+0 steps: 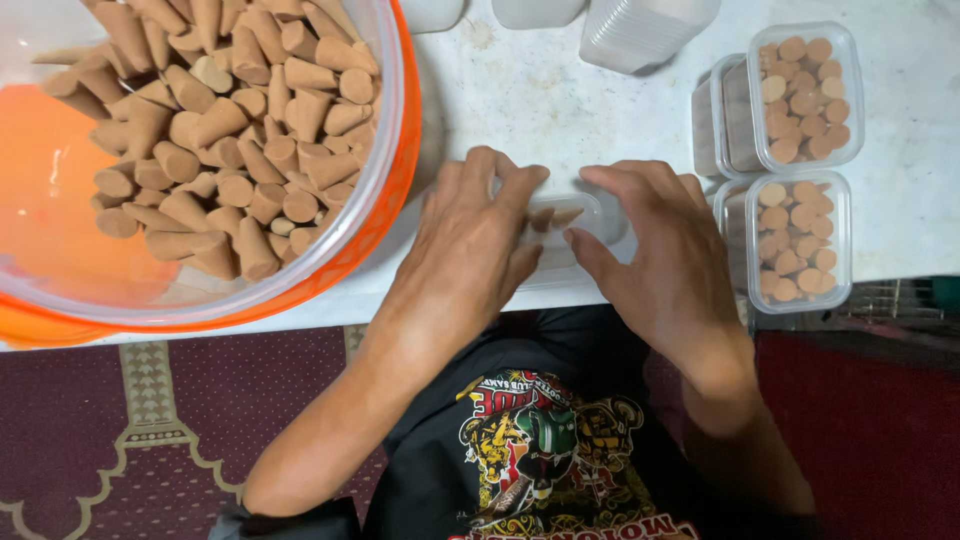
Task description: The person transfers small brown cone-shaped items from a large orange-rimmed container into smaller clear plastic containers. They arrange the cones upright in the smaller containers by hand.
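Head view: left hand (470, 245) and right hand (655, 255), fingers spread, cup one clear box (565, 228) at table (540, 100) edge, two cones (552, 216) inside. Two filled boxes (805, 95) right; one bowl (395, 160) left.

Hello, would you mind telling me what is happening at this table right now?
A person has both hands, left hand and right hand, around a small clear container with a few brown cones in it. A big orange-rimmed tub of cones sits to the left. Two filled containers stand on the right.
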